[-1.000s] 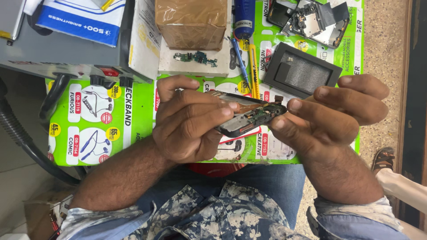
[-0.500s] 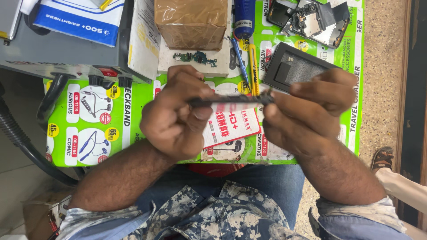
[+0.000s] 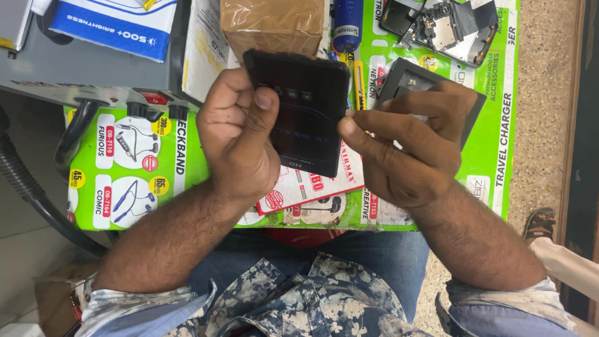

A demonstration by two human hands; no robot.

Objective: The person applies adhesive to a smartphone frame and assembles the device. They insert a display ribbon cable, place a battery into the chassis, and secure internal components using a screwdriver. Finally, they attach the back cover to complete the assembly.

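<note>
One black phone in our grip, raised over the green printed mat. Left hand fingers clamped on its left edge, thumb on the face. Right hand fingertips pinch its right edge. Glossy flat slab, rounded corners, dark. One taped cardboard box behind, one opened phone top right.

A phone repair bench, plainly; a gutted handset lies opened on a green accessory-advert mat; a grey bench machine with knobs alongside.
</note>
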